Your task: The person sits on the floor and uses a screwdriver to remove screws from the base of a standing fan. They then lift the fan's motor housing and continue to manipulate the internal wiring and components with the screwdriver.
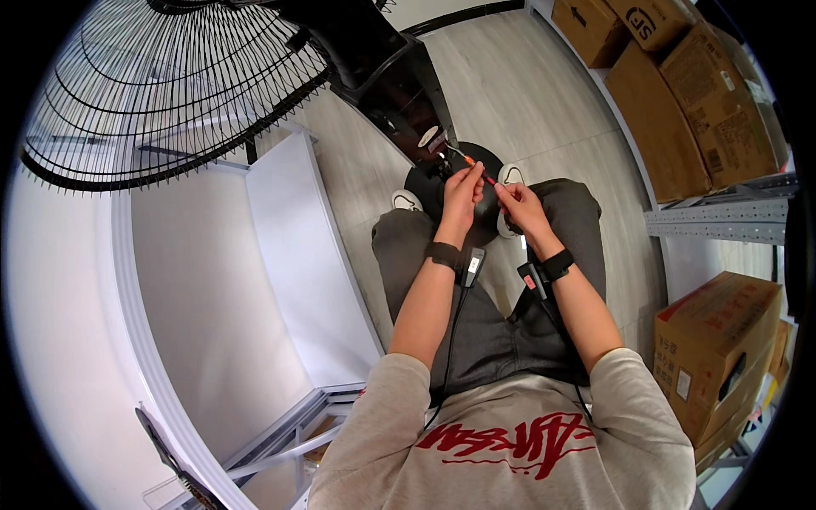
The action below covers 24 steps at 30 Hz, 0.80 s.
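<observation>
A black standing fan, its post (395, 93) tilted above a round base (429, 191) between my feet, has an opening at the post's lower end. My left hand (462, 194) is closed beside it, pinching a slim orange-and-red item (489, 178), too small to identify surely, that reaches toward that opening. My right hand (521, 206) is closed on the same item's lower right part. Small fittings at the opening are hard to make out. Both wrists wear black straps with cabled devices.
The fan's wire cage (170, 81) fills the upper left above white metal shelving (289, 255). Cardboard boxes (646, 127) sit on racking (705, 223) to the right, with another box (705, 357) lower right. Grey plank flooring (535, 102) lies below.
</observation>
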Each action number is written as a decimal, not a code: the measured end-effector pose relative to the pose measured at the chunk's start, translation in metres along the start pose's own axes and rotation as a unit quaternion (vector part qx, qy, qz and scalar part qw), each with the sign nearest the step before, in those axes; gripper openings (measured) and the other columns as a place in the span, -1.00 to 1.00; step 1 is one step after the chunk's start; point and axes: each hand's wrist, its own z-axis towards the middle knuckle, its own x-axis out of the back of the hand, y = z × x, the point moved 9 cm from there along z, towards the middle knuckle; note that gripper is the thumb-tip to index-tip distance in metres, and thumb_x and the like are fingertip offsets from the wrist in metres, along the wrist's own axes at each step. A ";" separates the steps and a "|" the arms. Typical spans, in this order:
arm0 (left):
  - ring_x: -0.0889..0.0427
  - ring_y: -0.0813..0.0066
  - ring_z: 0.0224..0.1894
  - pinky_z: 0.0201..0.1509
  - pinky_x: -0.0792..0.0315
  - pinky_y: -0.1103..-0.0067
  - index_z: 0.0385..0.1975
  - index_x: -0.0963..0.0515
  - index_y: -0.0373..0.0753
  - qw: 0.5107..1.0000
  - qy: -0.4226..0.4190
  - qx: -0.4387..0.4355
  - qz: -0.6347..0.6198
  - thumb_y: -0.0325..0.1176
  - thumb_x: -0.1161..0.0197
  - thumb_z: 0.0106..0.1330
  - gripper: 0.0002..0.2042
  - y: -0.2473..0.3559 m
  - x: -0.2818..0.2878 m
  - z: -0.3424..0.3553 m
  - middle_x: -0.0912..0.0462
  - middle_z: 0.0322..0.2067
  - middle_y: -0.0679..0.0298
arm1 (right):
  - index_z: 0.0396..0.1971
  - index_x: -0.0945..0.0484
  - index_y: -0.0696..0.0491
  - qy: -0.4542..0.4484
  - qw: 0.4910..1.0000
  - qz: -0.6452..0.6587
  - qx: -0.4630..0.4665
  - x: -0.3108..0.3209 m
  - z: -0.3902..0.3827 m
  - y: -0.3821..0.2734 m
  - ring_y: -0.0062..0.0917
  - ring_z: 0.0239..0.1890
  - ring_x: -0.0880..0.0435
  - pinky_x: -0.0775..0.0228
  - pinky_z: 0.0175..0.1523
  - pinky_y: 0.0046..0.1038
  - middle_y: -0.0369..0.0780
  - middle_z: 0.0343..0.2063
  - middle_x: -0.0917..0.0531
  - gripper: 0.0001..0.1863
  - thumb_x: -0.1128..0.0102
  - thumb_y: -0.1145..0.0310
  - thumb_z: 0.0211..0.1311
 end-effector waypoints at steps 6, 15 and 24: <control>-0.31 0.79 -0.59 -0.58 -0.13 0.78 -0.38 -0.53 -0.19 1.000 0.013 -0.012 -0.002 -0.24 -0.28 0.30 -0.83 0.001 0.004 -0.001 -0.42 -0.58 0.49 | -0.40 -0.50 0.08 -0.043 0.991 0.035 -0.118 -0.003 -0.003 0.008 -0.74 -0.65 -0.44 -0.17 -0.57 -0.66 -0.39 -0.62 -0.53 -0.61 -0.12 0.01 0.31; -0.32 0.73 -0.56 -0.54 -0.16 0.74 -0.37 -0.52 -0.20 1.000 0.005 -0.006 0.006 -0.26 -0.26 0.31 -0.85 0.002 0.001 -0.002 -0.42 -0.57 0.46 | -0.48 -0.49 0.05 0.028 0.998 -0.015 0.046 0.001 -0.005 -0.013 -0.73 -0.64 -0.45 -0.20 -0.55 -0.65 -0.38 -0.64 -0.52 -0.55 -0.02 -0.06 0.35; -0.33 0.73 -0.57 -0.55 -0.17 0.76 -0.34 -0.53 -0.24 1.000 0.012 -0.001 -0.002 -0.27 -0.26 0.31 -0.83 0.002 0.000 -0.002 -0.43 -0.57 0.45 | -0.47 -0.47 0.07 -0.026 0.999 0.000 -0.026 -0.003 -0.006 -0.004 -0.73 -0.66 -0.44 -0.15 -0.58 -0.65 -0.37 -0.63 -0.52 -0.56 -0.09 -0.06 0.31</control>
